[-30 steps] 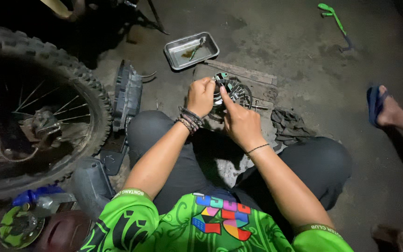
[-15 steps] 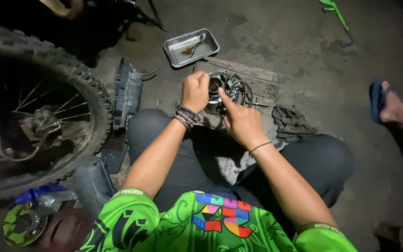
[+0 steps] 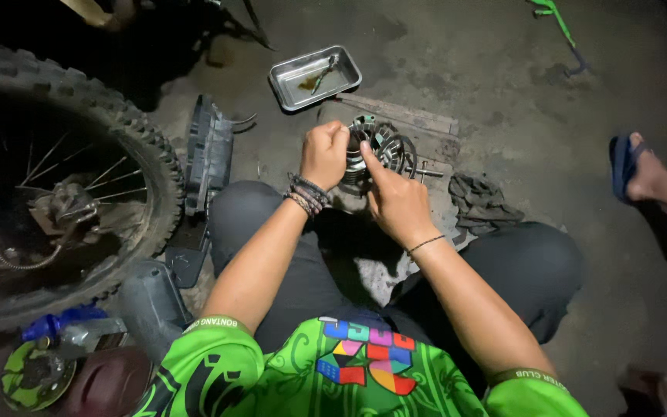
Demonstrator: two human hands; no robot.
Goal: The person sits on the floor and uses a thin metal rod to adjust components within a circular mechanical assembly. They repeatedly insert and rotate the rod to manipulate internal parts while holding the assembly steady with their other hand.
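Far left: a knobby spoked wheel (image 3: 55,185) is seen lying against the dark floor, hub and chain partly visible. Below it, a blue part (image 3: 59,323) and a round green disc (image 3: 32,378) are seen at the bottom edge. Just right of the tyre, a black plastic cover (image 3: 208,154) is stood on edge on the concrete floor (image 3: 503,100).

Centre, top: a shallow metal tray (image 3: 295,77) is set on the floor, a small tool and some oily residue seen inside. Just below it a wooden board (image 3: 418,123) is laid flat.

Centre: a round metal engine part (image 3: 384,150), ribbed and silvery, is held over the board, between the knees. The left hand (image 3: 324,154) is clenched on the part's left side, beaded bracelets worn on the wrist. The right hand (image 3: 395,202) is closed against the part's lower right side, index finger stretched along it; whether a tool is pinched there cannot be told. A small metal rod (image 3: 426,173) is seen just right of the part.

Right of centre: a dark rag (image 3: 482,202) is bunched on the floor beside the right knee.

Far right: another person's foot in a blue sandal (image 3: 636,171) is seen at the edge. Top right: a green-handled tool (image 3: 553,17) is left on the floor, well apart.
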